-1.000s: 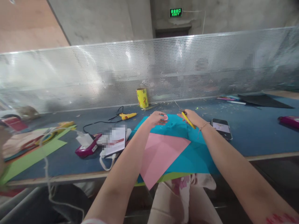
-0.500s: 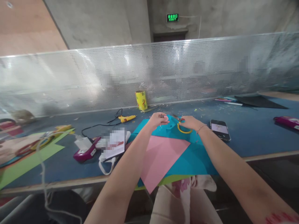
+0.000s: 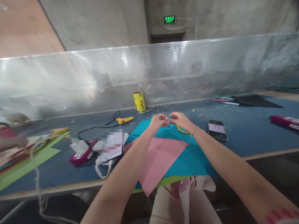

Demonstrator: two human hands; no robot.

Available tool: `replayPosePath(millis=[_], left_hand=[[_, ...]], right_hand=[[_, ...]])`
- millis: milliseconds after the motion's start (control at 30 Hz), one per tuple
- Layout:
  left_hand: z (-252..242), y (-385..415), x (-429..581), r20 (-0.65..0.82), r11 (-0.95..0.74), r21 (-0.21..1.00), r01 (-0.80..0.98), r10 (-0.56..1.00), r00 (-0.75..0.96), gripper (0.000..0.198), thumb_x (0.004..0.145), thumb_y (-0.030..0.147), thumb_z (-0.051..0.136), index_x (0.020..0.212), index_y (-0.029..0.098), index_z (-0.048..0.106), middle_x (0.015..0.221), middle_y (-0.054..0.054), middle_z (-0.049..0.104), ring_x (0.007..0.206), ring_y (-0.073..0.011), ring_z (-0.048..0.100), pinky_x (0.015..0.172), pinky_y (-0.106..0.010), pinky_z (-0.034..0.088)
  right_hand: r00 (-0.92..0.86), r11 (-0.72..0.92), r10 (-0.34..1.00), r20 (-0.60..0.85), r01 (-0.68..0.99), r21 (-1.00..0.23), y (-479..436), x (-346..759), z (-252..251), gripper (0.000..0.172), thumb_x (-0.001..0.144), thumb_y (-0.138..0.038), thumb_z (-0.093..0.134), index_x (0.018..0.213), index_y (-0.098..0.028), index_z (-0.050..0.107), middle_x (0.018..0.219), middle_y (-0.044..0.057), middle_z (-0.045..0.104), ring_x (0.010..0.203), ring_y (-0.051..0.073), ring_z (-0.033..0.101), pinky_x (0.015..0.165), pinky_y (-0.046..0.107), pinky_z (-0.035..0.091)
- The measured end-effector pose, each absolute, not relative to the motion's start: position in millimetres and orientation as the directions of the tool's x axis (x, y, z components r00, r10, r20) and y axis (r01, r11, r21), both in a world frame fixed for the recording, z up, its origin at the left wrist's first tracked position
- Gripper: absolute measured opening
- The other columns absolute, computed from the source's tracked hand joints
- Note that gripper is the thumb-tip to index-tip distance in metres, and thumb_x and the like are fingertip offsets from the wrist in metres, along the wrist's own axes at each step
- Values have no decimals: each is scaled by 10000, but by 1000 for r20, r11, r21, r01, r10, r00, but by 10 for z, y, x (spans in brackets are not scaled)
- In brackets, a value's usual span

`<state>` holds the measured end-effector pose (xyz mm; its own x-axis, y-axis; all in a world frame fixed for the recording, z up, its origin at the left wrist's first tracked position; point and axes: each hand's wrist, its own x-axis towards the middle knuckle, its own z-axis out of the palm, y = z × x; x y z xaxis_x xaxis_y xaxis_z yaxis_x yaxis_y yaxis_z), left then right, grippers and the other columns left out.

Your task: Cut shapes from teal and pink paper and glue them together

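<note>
My left hand (image 3: 158,120) and my right hand (image 3: 181,120) meet fingertip to fingertip above the far end of a teal paper sheet (image 3: 190,157). Both are pinched on a small teal scrap (image 3: 169,118) between them. A yellow scissors handle (image 3: 180,129) loops out just under my right hand; whether that hand still grips it is unclear. A pink paper sheet (image 3: 161,158) lies on the teal one, its corner hanging over the blue table's near edge (image 3: 261,154). A green sheet edge peeks out beneath them.
A phone (image 3: 217,129) lies right of my right hand. A yellow can (image 3: 139,101) and yellow glue gun (image 3: 125,119) with black cord sit behind. A purple device (image 3: 82,151), white pouch (image 3: 109,148) and green paper (image 3: 25,163) lie left. A perforated metal screen (image 3: 93,77) backs the table.
My hands have come together over the teal sheet. The right hand has swung the scissors down from pointing away, so only the yellow handle shows beneath it. The view drifted slightly right.
</note>
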<state>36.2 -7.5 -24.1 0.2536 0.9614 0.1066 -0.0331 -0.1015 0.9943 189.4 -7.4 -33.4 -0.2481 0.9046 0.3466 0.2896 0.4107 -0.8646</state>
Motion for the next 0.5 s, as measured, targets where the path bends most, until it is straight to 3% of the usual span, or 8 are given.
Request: replayPosePath(millis=[267, 400, 500], left_hand=[[-355, 46, 390, 138, -129, 990, -60, 971, 195, 231, 549, 297, 761, 654, 127, 645, 543, 4, 577, 505, -62, 500, 524, -200, 418], [-350, 38, 398, 140, -139, 990, -14, 979, 148, 225, 559, 336, 744, 662, 149, 673, 593, -16, 605, 545, -74, 506, 506, -189, 391], [-343, 12, 413, 158, -159, 987, -4, 978, 135, 225, 562, 351, 737, 656, 157, 673, 617, -25, 617, 580, -89, 528, 526, -195, 407]], right_hand=[[-83, 266, 963, 257, 140, -954, -73, 1918, -341, 132, 657, -197, 646, 749, -161, 558, 702, -7, 584, 650, 105, 589, 623, 238, 496], [-5, 253, 967, 256, 173, -952, -73, 1914, -365, 140, 664, -222, 648, 767, -155, 581, 702, 9, 610, 628, 103, 583, 558, 211, 458], [-27, 248, 969, 246, 87, -965, -71, 1876, -390, 126, 671, -223, 647, 757, -150, 590, 680, 15, 618, 626, 105, 593, 591, 219, 473]])
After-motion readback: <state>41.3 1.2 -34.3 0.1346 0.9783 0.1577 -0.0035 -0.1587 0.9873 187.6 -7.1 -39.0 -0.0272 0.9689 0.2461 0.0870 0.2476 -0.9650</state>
